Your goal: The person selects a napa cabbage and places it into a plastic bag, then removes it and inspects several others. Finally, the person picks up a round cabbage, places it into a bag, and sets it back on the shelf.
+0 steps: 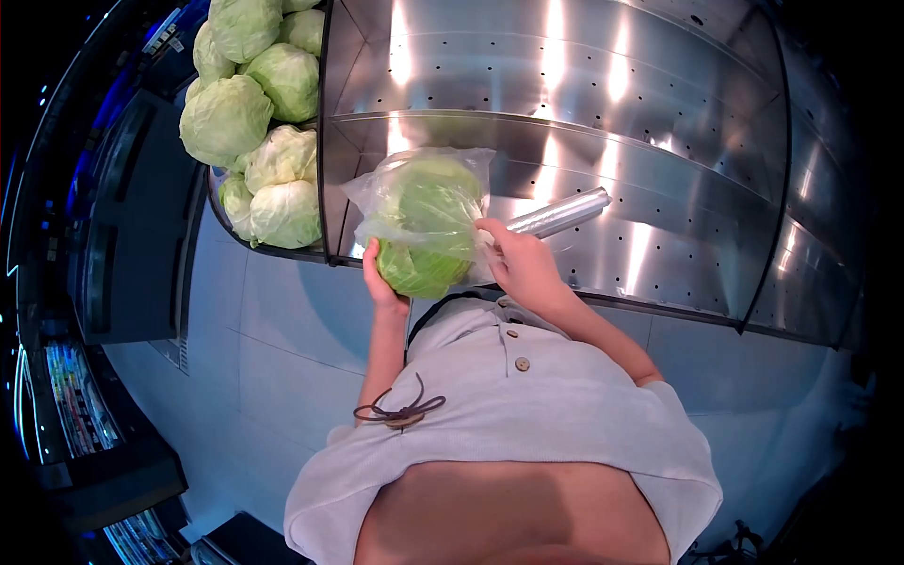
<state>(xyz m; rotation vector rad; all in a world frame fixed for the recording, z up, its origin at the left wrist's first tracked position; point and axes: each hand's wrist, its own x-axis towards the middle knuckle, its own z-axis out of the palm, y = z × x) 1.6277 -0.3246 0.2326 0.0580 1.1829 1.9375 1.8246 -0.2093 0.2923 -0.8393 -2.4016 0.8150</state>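
Observation:
I hold a green cabbage (426,226) partly covered by a clear plastic bag (414,184) in front of my chest. My left hand (381,282) cups the cabbage from below at its left side. My right hand (516,259) grips the bag at the cabbage's right side, fingers pinching the plastic. Behind my right hand a roll of clear plastic bags (560,215) lies on the steel shelf (659,254).
A pile of several unwrapped cabbages (259,122) fills the compartment to the left, behind a divider (325,132). Perforated steel shelf tiers rise behind. Dark display cases (132,217) stand at the left on a pale tiled floor (273,348).

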